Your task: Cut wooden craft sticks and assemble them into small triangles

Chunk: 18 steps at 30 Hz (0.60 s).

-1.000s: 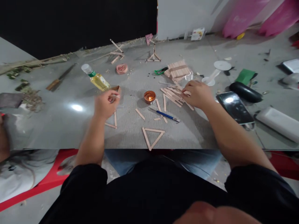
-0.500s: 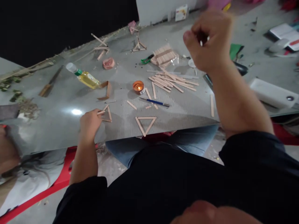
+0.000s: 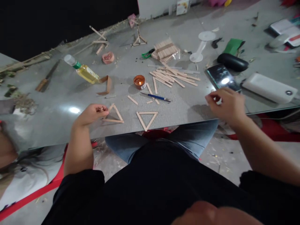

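Note:
My left hand rests on the grey table near its front edge. Its fingers are pinched on the left corner of a triangle of wooden sticks. A second stick triangle lies just to the right of it, untouched. My right hand hovers at the table's front right edge, with its fingers closed round a small pale thing that I cannot make out. A pile of loose wooden sticks lies between the two hands, farther back.
A lit tea candle, a blue-handled tool, an oil bottle, a wrapped bundle of sticks, a phone, a black case and a white box are on the table. Another person is at the left.
My right hand came down from high in the air to the table's front right edge, where a single stick lay. My left hand slid the triangle slightly right. The camera shifted.

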Tool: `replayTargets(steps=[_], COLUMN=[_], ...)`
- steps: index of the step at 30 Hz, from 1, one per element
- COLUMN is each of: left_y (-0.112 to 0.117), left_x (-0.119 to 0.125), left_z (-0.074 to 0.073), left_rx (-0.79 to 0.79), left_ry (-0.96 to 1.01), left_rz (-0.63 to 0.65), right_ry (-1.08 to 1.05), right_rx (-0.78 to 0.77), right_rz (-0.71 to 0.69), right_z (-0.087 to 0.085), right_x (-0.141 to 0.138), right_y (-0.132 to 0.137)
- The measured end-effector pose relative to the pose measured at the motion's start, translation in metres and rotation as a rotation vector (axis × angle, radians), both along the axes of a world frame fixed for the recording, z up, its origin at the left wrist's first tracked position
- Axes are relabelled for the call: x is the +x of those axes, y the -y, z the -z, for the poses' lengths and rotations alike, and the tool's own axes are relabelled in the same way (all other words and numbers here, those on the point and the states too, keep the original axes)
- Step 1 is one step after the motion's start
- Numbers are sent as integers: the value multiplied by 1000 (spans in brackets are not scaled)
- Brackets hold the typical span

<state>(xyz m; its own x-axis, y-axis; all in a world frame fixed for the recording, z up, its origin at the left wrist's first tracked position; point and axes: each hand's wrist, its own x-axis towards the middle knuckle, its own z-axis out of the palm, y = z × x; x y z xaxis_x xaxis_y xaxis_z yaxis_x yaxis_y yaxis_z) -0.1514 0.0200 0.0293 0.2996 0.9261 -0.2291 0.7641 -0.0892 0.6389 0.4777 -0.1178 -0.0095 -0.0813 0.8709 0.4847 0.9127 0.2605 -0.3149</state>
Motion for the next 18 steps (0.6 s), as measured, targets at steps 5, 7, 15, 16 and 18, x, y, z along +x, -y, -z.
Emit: replayTargets(steps=[5, 7, 15, 16, 18], left_y=[6, 14, 64, 68, 75], left_x=[39, 59, 99, 101, 105], left_z=[-6, -6, -13, -15, -17], left_rx=[-58, -62, 10, 28, 56], left_ry=[351, 477, 685, 690, 693], left_rz=[-12, -26, -249, -279, -324], right_ry=[56, 123, 143, 124, 74], right_rx=[-41, -97, -174, -176, -185], right_rz=[-453, -669, -974, -994, -1049], right_z=[21, 19, 19, 19, 18], right_x=[-63, -98, -208, -216, -227], right_y=[11, 4, -28, -31, -40])
